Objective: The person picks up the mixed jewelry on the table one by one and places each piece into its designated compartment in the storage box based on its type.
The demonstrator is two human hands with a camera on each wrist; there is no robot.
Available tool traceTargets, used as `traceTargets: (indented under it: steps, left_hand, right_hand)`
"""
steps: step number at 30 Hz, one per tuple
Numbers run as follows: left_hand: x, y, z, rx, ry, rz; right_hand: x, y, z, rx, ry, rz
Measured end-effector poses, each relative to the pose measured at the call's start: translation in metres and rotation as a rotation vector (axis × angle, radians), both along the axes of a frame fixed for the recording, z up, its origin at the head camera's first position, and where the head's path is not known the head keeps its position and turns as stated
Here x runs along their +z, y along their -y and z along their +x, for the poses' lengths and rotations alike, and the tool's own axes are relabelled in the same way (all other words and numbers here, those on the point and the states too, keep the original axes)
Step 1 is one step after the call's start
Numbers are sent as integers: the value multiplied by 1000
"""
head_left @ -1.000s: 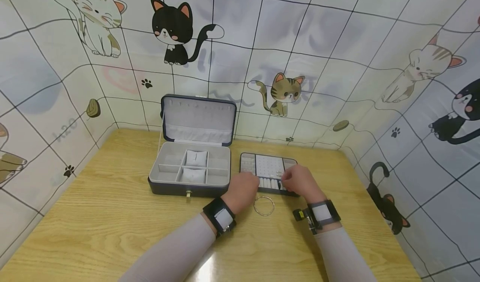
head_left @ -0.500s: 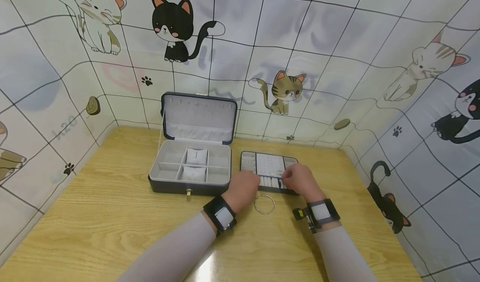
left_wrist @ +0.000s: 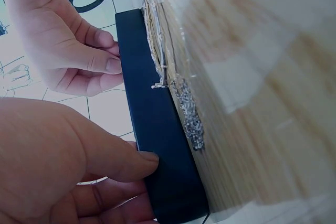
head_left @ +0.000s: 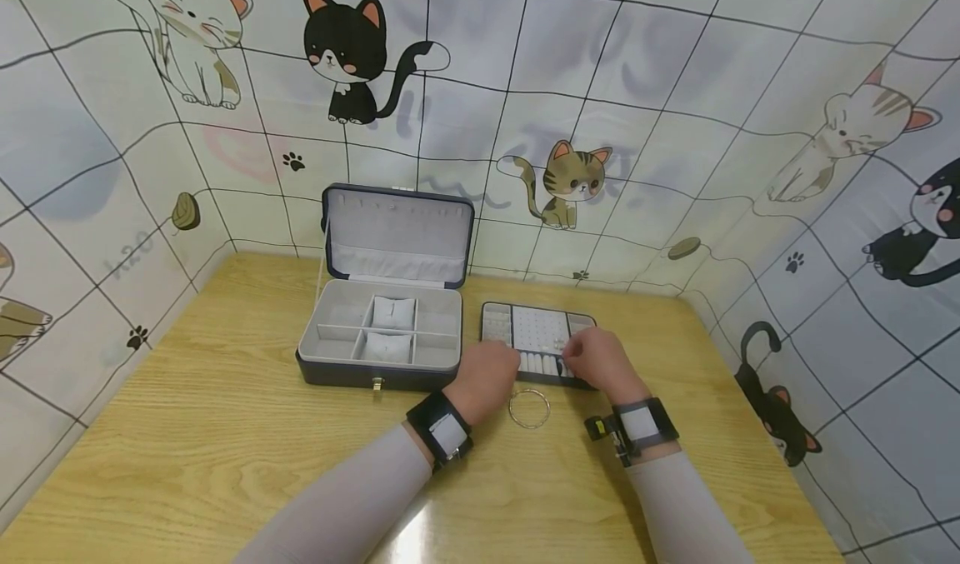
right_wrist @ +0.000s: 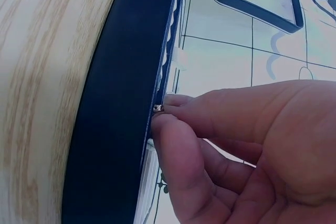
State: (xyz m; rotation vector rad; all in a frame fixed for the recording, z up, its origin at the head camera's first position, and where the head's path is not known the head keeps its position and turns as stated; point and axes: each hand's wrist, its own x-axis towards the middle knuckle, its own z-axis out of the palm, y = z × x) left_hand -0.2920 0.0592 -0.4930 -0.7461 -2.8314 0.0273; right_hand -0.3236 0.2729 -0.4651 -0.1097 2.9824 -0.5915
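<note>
A dark-sided jewelry tray (head_left: 540,377), with small compartments, a white panel and padded ring slots, lies on the table. My left hand (head_left: 487,379) grips its near left edge, thumb pressed on the outer dark wall (left_wrist: 157,129) and fingers on the far side. At the front right of the tray my right hand (head_left: 603,360) pinches a small shiny ring (right_wrist: 158,108) close above the slots. Its fingertips hide most of the ring. Just in front of the tray, a gold-coloured bangle (head_left: 548,415) lies flat; a glittery silver piece (left_wrist: 190,116) shows beside the tray in the left wrist view.
A dark jewelry box (head_left: 337,376) stands left of the tray, its lid (head_left: 397,231) raised. Two white cushions (head_left: 393,311) sit in its middle compartments. A cat-patterned cloth wall (head_left: 465,122) encloses the table's back and sides.
The head view has shifted slightly. Both hands stay at the tray in nearly the same pose, with only tiny movement in the right fingers.
</note>
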Motion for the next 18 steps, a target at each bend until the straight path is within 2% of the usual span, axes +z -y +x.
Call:
traceTargets:
  steps: [12,18]
  left_hand:
    - [-1,-1,-1,6,13,-1]
    - [0,-1,-2,8,19,-3]
  right_hand:
    - [0,-1,0,15,-32,44]
    - [0,-4,-1,13,-19,27]
